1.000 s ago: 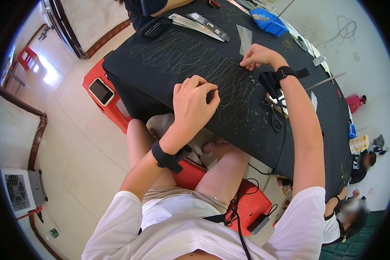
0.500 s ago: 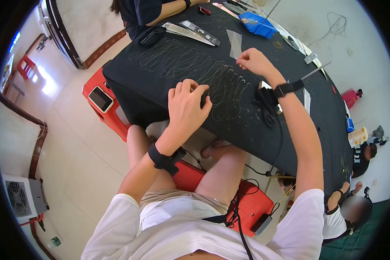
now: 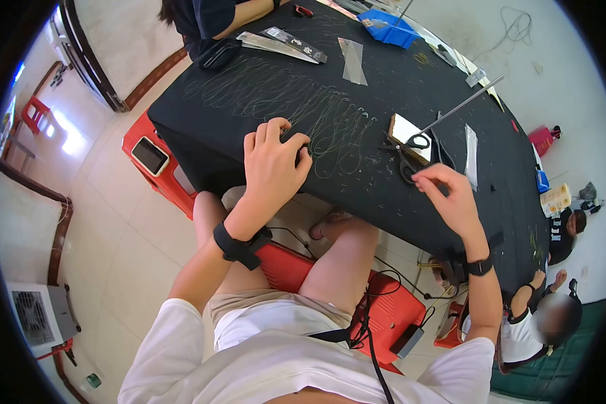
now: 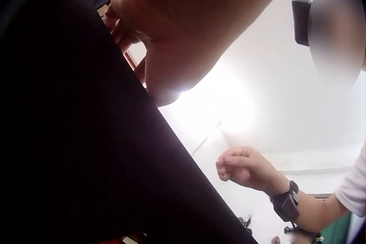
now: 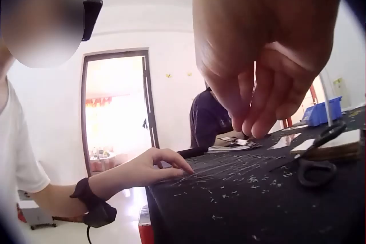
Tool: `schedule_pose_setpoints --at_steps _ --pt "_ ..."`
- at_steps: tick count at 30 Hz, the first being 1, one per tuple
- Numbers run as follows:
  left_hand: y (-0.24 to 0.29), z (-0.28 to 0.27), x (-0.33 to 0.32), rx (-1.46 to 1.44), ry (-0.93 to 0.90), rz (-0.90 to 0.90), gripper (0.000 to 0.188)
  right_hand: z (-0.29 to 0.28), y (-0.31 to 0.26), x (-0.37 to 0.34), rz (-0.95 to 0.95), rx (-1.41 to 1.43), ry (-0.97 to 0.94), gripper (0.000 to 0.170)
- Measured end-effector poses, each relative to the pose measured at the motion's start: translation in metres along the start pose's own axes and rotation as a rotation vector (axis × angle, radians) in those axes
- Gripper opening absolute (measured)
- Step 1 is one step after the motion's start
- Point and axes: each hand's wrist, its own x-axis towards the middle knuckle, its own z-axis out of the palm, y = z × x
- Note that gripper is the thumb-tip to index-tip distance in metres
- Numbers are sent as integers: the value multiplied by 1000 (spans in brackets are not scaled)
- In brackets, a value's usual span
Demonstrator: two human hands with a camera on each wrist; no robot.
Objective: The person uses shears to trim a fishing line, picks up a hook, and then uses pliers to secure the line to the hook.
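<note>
Right hand (image 3: 452,200) now near scissors (image 3: 402,155)

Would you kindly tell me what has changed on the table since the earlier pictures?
The right hand has left the row of looped lines, moving back and to the right, and now hovers by the scissors; I can't tell if it holds anything. The left hand still rests on the table by the looped lines; scissors and blue tray unmoved.

No text could be read. Pale characters on the black packet (image 3: 294,44) beyond the left hand (image 3: 273,158) and lettering on the dark shirt (image 3: 559,244) right of the right hand (image 3: 451,198) were too small.
</note>
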Motion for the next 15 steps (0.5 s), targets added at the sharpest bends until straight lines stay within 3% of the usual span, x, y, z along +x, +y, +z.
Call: schedule_pose_setpoints --at_steps 9,15 --pt "19 -10 6 -25 -10 48 16 -30 54 -87 250 136 210 10" --pt "36 -2 16 -73 -69 51 12 -102 109 -167 526 107 395 13"
